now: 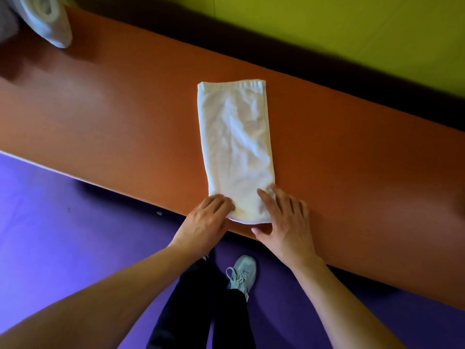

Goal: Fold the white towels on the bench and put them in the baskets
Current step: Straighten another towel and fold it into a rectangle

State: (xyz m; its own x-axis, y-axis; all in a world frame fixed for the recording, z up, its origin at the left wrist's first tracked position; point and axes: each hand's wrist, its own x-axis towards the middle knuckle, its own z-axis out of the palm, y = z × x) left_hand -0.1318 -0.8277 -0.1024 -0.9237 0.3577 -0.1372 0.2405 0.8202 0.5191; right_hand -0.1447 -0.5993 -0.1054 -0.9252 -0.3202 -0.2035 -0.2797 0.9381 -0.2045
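Observation:
A white towel [235, 149], folded into a long narrow strip, lies across the orange bench [113, 127], with its near end at the bench's front edge. My left hand [207, 219] is at the towel's near left corner, fingers curled onto the cloth edge. My right hand [285, 220] lies flat with its fingers spread at the near right corner. Its index finger rests on the towel and its thumb sits by the towel's near edge. At the far left stands a blurred pale basket [54, 23] with something white inside.
A yellow-green wall [352, 28] runs behind the bench. The floor [50, 235] in front is purple. My dark trouser legs and a grey shoe [241, 273] are below the bench edge, between my forearms.

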